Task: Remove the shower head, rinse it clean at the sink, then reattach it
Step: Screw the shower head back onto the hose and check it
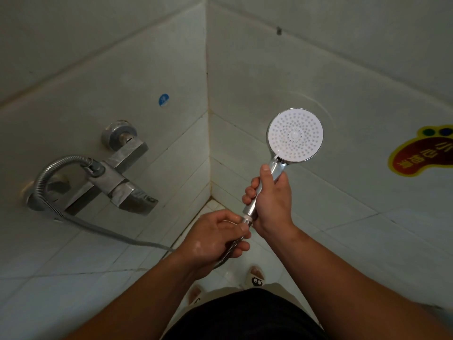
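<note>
- Your right hand [270,200] grips the head [295,136] by its handle, near the wall [343,69].
- Your left hand [215,239] pinches the hose [49,192] nut [245,220].
- The nut seems joined to the handle; whether you are removing or refitting is unclear.

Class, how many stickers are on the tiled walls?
2. A round blue sticker on the left wall above the tap; a foot-shaped yellow sticker on the right wall, cut by the frame edge. More may lie outside view.

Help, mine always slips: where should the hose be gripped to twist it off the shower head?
Pinch the connector nut at the end of the hose, from below the handle, as the left hand does: a short rigid collar, whereas the hose flexes. The right hand steadies the shower head.
</note>
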Motion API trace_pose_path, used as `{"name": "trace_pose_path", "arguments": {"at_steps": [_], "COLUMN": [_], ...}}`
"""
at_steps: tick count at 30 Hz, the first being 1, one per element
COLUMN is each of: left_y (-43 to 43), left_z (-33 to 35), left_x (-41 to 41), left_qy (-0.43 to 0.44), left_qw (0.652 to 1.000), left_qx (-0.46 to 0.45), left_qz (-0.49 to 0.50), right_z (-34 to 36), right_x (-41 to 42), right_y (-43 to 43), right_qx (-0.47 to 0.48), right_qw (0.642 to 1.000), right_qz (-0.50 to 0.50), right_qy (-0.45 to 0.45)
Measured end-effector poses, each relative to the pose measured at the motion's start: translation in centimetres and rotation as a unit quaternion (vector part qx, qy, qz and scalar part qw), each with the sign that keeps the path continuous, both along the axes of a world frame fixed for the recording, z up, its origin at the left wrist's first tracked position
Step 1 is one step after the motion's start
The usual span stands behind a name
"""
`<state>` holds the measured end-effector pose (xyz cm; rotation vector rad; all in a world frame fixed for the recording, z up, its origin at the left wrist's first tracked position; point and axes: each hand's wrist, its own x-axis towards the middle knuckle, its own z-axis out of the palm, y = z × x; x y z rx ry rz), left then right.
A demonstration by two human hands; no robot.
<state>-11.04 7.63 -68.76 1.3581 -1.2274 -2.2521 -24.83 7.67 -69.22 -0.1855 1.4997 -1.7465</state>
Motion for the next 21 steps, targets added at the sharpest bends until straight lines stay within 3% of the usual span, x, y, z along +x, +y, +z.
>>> {"name": "trace_pose_path", "arguments": {"at_steps": [4, 10, 12, 15, 21], "left_y": [0.8, 1.2, 1.2, 1.1, 1.2], "left_z": [-0.8, 0.0, 0.2, 0.1, -1.0], "left_x": [-0.8, -1.0, -0.9, -0.6, -0.1], "left_qy": [-0.024, -0.111, -0.09, 0.004, 0.005], "left_qw": [0.998, 0.978, 0.986, 0.999, 0.999], "left_qx": [-0.045, -0.117, -0.09, 0.025, -0.04], "left_qz": [0.042, -0.135, -0.11, -0.022, 0.007], "right_z": [0.3, 0.1, 0.1, 0.3, 0.5], "right_x": [0.1, -0.1, 0.0, -0.2, -0.1], "right_y": [-0.1, 0.1, 0.0, -0.1, -0.1], "right_qx": [-0.001, 0.006, 0.006, 0.004, -0.005], "right_qw": [1.0, 1.0, 1.0, 1.0, 1.0], "right_qz": [-0.007, -0.006, -0.009, -0.009, -0.008], "right_qy": [0.007, 0.009, -0.001, -0.012, 0.005]}}
